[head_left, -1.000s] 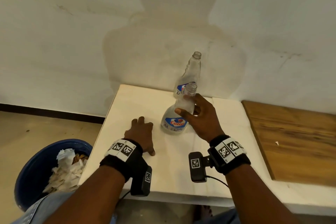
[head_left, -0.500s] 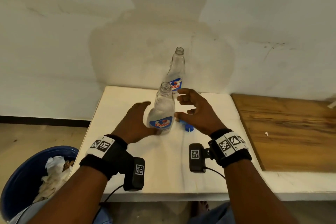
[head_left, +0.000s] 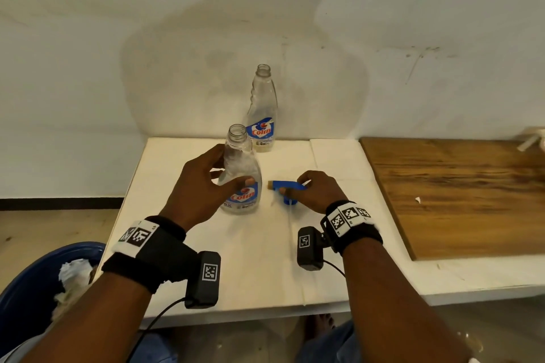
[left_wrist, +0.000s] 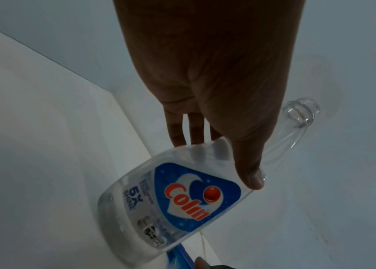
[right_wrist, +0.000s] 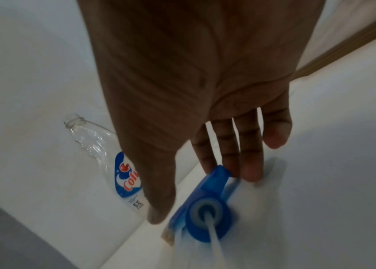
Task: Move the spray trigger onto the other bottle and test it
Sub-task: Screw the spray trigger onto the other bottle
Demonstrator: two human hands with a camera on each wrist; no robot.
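Two clear, capless bottles with blue labels stand on the white table (head_left: 265,259). My left hand (head_left: 228,169) grips the near bottle (head_left: 240,156), thumb on its front, fingers behind it; the left wrist view shows that hold (left_wrist: 216,160) on the bottle (left_wrist: 177,196). The far bottle (head_left: 262,103) stands alone by the wall. Right of the near bottle, my right hand (head_left: 292,186) pinches the blue spray trigger (head_left: 280,185), nozzle pointing left. In the right wrist view the hand (right_wrist: 193,194) holds the trigger (right_wrist: 207,207), its dip tube (right_wrist: 214,242) trailing toward the camera. I cannot tell whether it is lifted.
A wooden board (head_left: 457,194) lies on the table to the right. A blue bin (head_left: 26,289) holding crumpled paper stands on the floor at lower left. The wall rises just behind the far bottle. One clear bottle (right_wrist: 104,149) shows left of my right thumb.
My right hand let go of the near bottle and moved right to take the blue trigger. My left hand left the table and took hold of the near bottle.
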